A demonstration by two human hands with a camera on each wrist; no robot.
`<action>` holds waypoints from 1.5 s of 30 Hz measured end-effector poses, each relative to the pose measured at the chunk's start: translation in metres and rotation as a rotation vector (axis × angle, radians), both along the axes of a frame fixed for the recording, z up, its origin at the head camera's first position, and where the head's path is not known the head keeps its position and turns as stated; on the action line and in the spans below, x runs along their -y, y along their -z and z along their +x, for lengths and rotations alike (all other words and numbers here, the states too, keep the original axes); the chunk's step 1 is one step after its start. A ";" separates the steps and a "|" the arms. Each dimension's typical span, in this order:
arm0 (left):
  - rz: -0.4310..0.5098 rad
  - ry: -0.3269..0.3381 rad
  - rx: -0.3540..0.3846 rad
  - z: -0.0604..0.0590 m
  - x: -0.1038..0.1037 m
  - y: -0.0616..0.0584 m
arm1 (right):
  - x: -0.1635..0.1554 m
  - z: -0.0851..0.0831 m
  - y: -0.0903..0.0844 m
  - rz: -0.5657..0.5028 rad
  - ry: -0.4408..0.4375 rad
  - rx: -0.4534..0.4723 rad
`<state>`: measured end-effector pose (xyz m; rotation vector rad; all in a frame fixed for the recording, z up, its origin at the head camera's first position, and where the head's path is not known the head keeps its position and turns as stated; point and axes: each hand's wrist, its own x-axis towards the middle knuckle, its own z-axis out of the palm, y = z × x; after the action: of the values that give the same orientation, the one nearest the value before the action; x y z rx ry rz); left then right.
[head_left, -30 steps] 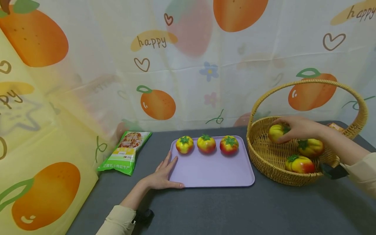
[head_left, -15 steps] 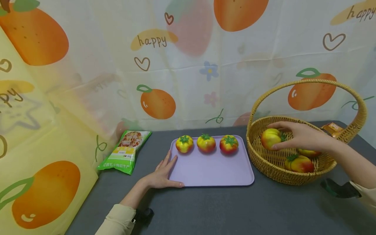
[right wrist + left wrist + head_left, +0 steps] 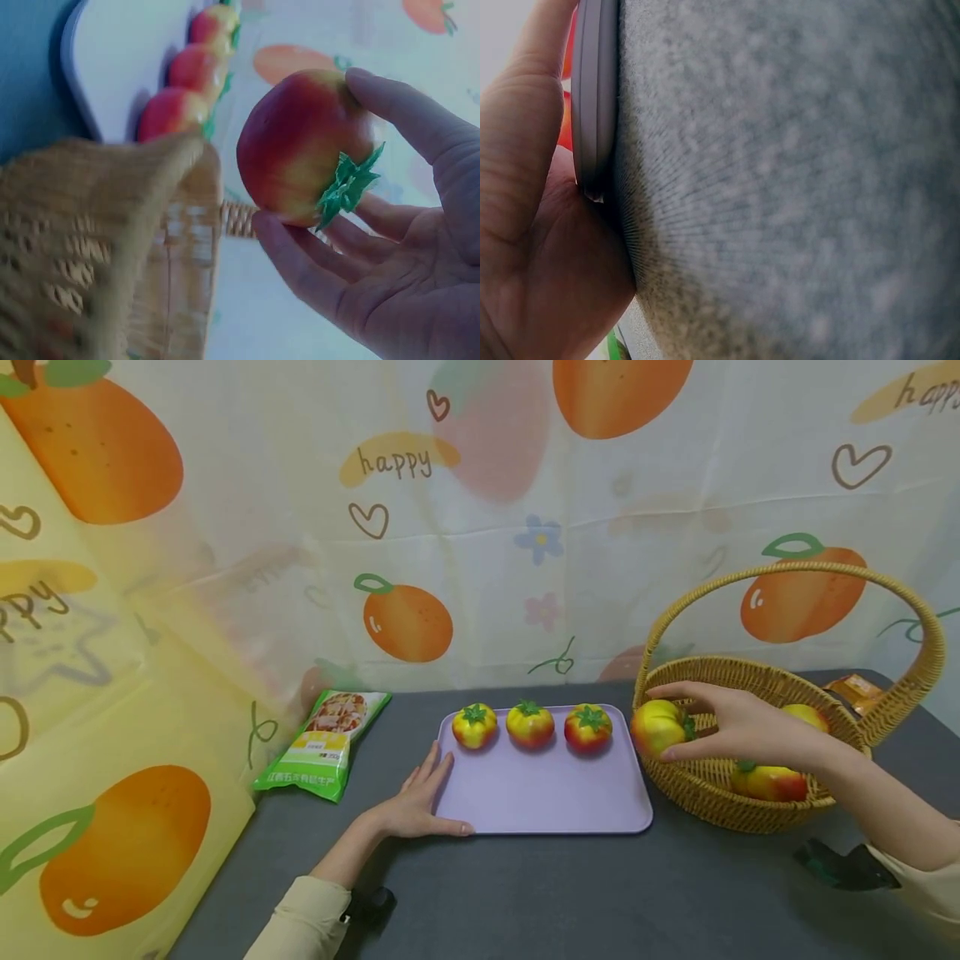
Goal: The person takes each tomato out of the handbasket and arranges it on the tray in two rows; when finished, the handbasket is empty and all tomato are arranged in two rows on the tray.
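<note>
Right hand (image 3: 738,727) cups a light, smooth, likely firm tomato (image 3: 656,727) by its sides over the basket rim (image 3: 678,672); flat left hand (image 3: 416,802) steadies the tray's (image 3: 540,793) corner.

Soft, even light fills the sharp head view, with faint shadows under the pale lilac plastic tray (image 3: 540,793), while the left wrist view is dim and smeared and the woven wicker basket (image 3: 97,247) blurs in the bluish right wrist view.
</note>
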<state>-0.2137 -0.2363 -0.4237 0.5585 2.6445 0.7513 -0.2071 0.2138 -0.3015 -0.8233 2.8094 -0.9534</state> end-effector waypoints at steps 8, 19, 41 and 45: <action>-0.004 -0.008 -0.004 0.001 -0.001 -0.001 | 0.029 -0.002 0.012 -0.091 -0.071 0.115; -0.010 -0.026 0.002 0.000 -0.001 0.001 | 0.074 -0.013 0.037 -0.094 -0.134 0.150; 0.005 -0.032 0.021 0.001 -0.001 -0.002 | 0.155 -0.025 0.071 -0.145 -0.205 0.154; 0.008 -0.032 0.022 0.001 0.000 -0.002 | 0.168 -0.027 0.074 -0.130 -0.223 0.154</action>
<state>-0.2127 -0.2365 -0.4220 0.5080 2.6370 0.7736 -0.2336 0.0457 -0.3754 -1.0060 2.4852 -1.1182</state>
